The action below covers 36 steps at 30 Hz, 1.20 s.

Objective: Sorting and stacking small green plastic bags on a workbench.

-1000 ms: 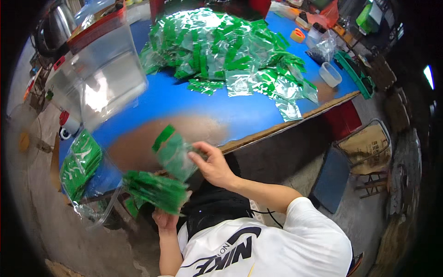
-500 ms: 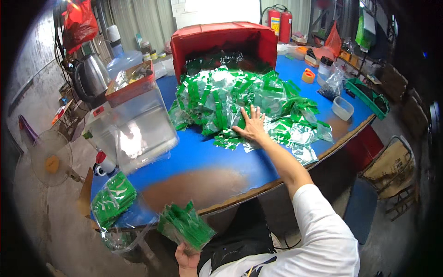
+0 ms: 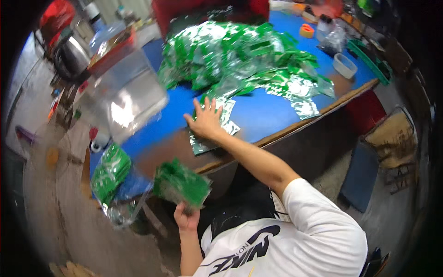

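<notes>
My left hand (image 3: 187, 217) is closed around the lower end of a stack of green and clear plastic packets (image 3: 181, 184), held just off the table's front edge. My right hand (image 3: 206, 121) lies spread and palm down on a few shiny packets (image 3: 227, 119) on the blue table. Behind it rises a large heap of green and clear packets (image 3: 226, 55), spilling from the mouth of a red bin (image 3: 210, 10). At the table's left corner, a clear bag (image 3: 122, 210) holds a stack of green packets (image 3: 110, 171).
The blue table (image 3: 270, 124) has a worn brown front edge. Left stand a clear plastic box (image 3: 134, 99), a steel kettle (image 3: 71, 57) and a fan (image 3: 51, 154). Right lie a clear tub (image 3: 344, 65), an orange tape roll (image 3: 306, 31) and a green tray (image 3: 369, 57).
My right hand has slid from the heap toward me and left, drawing a few packets along. My left hand still holds its stack. The view has tilted downward.
</notes>
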Each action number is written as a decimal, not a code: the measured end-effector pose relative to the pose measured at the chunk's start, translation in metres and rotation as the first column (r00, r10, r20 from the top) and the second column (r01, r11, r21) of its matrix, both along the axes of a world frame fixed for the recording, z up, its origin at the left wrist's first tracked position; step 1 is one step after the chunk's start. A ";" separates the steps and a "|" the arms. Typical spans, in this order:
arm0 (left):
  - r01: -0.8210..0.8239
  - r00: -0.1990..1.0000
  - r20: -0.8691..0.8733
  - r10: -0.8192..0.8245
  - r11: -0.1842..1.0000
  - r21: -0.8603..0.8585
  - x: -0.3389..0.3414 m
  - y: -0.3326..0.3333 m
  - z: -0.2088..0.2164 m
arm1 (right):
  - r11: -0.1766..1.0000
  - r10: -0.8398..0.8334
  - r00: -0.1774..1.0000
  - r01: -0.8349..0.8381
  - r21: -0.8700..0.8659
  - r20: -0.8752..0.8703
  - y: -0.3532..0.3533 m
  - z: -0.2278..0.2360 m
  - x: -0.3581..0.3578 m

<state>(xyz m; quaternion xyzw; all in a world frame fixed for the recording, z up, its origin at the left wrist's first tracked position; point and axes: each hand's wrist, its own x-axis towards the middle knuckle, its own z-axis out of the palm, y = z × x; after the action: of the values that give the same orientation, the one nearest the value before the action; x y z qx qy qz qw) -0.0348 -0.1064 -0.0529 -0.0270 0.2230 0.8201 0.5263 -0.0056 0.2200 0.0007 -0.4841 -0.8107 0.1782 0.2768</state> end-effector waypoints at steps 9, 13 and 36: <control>0.047 0.998 -0.035 -0.047 0.999 -0.016 0.000 -0.001 0.020 | 0.787 0.524 0.790 -0.592 0.175 0.319 -0.092 0.017 0.133; 0.069 0.990 -0.115 -0.080 0.993 -0.098 0.009 0.014 0.028 | 0.580 0.804 0.572 -0.815 0.001 0.163 -0.111 0.019 0.136; 0.004 0.988 0.153 -0.033 0.982 0.189 0.030 0.027 0.007 | 0.468 0.874 0.465 -0.884 0.010 0.139 -0.098 0.037 0.128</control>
<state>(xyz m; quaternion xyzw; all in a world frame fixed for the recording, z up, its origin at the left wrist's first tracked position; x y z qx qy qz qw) -0.0050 -0.0798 -0.0455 -0.0390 0.1028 0.8279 0.5500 0.1227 0.1222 0.0375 0.0038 -0.9649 0.2345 0.1181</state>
